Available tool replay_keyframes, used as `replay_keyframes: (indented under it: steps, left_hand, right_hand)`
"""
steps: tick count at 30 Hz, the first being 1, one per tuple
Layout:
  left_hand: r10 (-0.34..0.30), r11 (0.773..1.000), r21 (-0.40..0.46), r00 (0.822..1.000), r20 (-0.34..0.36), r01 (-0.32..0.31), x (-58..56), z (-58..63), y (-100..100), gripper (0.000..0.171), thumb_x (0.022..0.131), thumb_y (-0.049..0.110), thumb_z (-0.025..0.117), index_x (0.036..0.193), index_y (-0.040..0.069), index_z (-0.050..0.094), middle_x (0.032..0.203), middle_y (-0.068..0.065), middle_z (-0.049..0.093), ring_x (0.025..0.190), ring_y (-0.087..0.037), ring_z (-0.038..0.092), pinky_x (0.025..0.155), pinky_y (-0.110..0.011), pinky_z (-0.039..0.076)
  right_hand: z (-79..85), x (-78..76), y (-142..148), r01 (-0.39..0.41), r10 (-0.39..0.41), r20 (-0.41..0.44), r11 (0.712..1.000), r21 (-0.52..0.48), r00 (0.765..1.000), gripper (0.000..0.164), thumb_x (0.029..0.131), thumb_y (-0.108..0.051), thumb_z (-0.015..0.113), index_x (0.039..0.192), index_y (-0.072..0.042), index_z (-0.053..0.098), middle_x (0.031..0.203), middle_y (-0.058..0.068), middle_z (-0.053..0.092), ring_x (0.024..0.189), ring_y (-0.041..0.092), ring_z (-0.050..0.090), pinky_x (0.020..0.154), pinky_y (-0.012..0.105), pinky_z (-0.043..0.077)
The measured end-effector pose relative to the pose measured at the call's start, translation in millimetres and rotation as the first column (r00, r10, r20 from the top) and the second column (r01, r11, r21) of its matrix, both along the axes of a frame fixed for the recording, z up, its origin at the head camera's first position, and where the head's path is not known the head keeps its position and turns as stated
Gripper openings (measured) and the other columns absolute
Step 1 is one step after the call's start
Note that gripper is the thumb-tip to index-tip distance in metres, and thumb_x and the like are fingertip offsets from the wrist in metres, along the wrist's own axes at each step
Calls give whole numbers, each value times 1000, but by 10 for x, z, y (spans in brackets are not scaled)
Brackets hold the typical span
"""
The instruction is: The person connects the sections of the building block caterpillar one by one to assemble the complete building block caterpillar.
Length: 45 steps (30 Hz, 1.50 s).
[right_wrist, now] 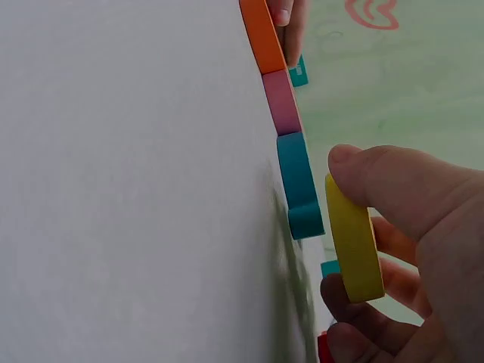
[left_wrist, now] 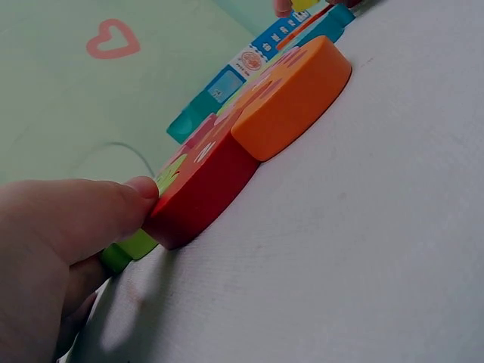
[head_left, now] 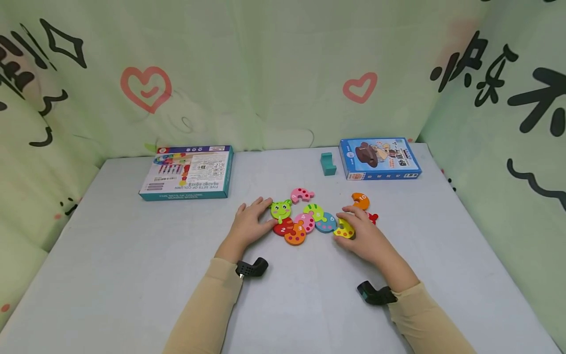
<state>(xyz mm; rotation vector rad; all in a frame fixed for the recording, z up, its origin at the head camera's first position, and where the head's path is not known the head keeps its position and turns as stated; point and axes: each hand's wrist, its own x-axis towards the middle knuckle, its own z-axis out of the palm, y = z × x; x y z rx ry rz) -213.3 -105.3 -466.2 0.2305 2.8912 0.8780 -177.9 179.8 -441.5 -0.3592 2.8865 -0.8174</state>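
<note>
My right hand (head_left: 364, 238) pinches a yellow spotted puzzle piece (right_wrist: 354, 246) between thumb and fingers, held just above the cloth by the blue piece (head_left: 326, 223). A curving row of linked caterpillar puzzle pieces lies left of it: blue, light green (head_left: 313, 211), pink (head_left: 304, 222), orange (head_left: 295, 235), red (head_left: 283, 227), and a green smiling head (head_left: 280, 210). My left hand (head_left: 249, 225) rests at the row's left end, fingers spread beside the head, thumb touching the red piece (left_wrist: 208, 193).
Loose pieces lie nearby: a pink one (head_left: 302, 194) behind the row, an orange one (head_left: 360, 200) and a red one (head_left: 373, 217) beyond my right hand. Farther back are a teal block (head_left: 327, 163), a blue box (head_left: 380, 164) and a white-and-teal box (head_left: 187, 173).
</note>
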Motion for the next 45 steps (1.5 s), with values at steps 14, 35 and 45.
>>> replay_keyframes:
  steps: [14,35,45]
  left_hand:
    - [-5,1000,2,1000,13,5,9,29,-1,63,82,44,58,138,21,41,142,-1,41,137,-17,27,114,-48,6]
    - [-7,1000,4,1000,1,7,-1,1,-7,62,82,44,58,137,21,41,142,0,41,137,-16,28,114,-47,7]
    - [-9,1000,6,1000,7,9,-6,-2,-8,62,83,44,58,137,21,41,142,1,41,137,-15,28,114,-47,6]
  right_hand:
    - [-11,-3,-68,9,-10,17,999,49,1000,64,75,-37,72,127,-6,50,130,15,44,119,33,43,95,53,42]
    - [-47,7,-117,35,-34,-11,993,117,999,67,74,-38,72,127,-3,50,128,17,46,118,34,44,92,51,44]
    - [-103,7,-99,24,-20,-30,992,123,999,68,73,-36,73,127,-3,50,128,18,48,120,35,41,94,53,42]
